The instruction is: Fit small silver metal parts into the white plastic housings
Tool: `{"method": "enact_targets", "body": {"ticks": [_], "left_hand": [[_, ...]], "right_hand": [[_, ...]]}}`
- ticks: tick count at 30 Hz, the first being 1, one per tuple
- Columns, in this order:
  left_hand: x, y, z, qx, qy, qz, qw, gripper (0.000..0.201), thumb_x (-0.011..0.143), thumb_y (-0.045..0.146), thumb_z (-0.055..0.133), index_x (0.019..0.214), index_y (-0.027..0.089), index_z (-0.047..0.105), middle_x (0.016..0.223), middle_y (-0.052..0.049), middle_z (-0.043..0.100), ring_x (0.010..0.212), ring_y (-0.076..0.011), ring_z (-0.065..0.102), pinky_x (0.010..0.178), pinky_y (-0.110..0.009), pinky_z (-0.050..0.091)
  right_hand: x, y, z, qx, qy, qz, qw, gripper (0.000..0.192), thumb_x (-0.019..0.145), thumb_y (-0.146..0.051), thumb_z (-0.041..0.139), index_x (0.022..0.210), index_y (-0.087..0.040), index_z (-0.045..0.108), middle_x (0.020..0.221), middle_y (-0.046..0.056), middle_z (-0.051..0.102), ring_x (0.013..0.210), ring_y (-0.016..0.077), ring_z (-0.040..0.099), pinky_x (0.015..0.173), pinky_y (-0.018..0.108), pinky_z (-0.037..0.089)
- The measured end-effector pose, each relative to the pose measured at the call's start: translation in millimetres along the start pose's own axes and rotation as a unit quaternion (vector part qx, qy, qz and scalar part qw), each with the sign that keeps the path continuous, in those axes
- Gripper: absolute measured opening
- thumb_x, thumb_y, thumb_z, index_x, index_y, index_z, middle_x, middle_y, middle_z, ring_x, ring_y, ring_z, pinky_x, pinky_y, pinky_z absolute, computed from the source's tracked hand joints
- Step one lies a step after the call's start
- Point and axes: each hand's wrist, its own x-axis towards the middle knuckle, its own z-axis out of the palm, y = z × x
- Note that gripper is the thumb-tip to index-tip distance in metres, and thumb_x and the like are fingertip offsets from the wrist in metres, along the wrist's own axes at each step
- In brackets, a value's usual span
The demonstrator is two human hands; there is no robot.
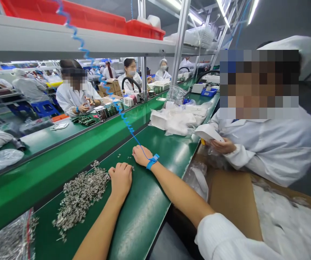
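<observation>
Beside the pile of small metal parts (81,196), the left hand (121,177) is clenched and the right hand (141,155) lies flat, gripping nothing I can see, so a nudge could scatter parts across the green tabletop (141,209).

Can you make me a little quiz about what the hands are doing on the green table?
1. True or false: the left hand rests beside the pile of small metal parts.
2. What is strapped round the wrist of the right hand: A) a watch, B) a blue wrist strap, C) a glove?
3. What colour is the belt under both hands?

Key: 1 true. 2 B. 3 green.
</observation>
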Motion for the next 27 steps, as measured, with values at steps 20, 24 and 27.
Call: {"method": "enact_targets", "body": {"ticks": [20,24,27], "left_hand": [[2.9,-3.9,2.9,-0.018,0.05,-0.018,0.998,0.028,0.098,0.02,0.041,0.101,0.019,0.068,0.105,-0.01,0.068,0.096,-0.024,0.059,0.079,-0.04,0.026],[3.2,-3.3,2.8,-0.031,0.056,-0.011,0.998,0.025,0.098,0.021,0.043,0.099,0.02,0.068,0.107,-0.009,0.068,0.097,-0.0231,0.06,0.079,-0.04,0.026],[3.2,-3.5,2.4,-0.041,0.064,-0.007,0.997,0.024,0.098,0.019,0.043,0.097,0.02,0.067,0.108,-0.008,0.069,0.099,-0.0222,0.061,0.081,-0.041,0.027]], "right_hand": [[3.0,1.4,3.6,0.067,0.067,-0.017,0.995,0.03,0.1,-0.015,0.037,0.114,-0.02,0.063,0.114,0.006,0.053,0.093,0.0156,0.055,0.084,0.025,0.044],[3.7,-0.7,5.4,0.107,0.108,0.021,0.988,0.03,0.101,-0.015,0.035,0.115,-0.02,0.062,0.116,0.006,0.051,0.082,0.0139,0.054,0.076,0.025,0.044],[4.5,0.5,7.2,0.116,0.127,0.031,0.985,0.029,0.102,-0.018,0.036,0.114,-0.021,0.063,0.113,0.007,0.05,0.084,0.0146,0.054,0.075,0.025,0.044]]}}
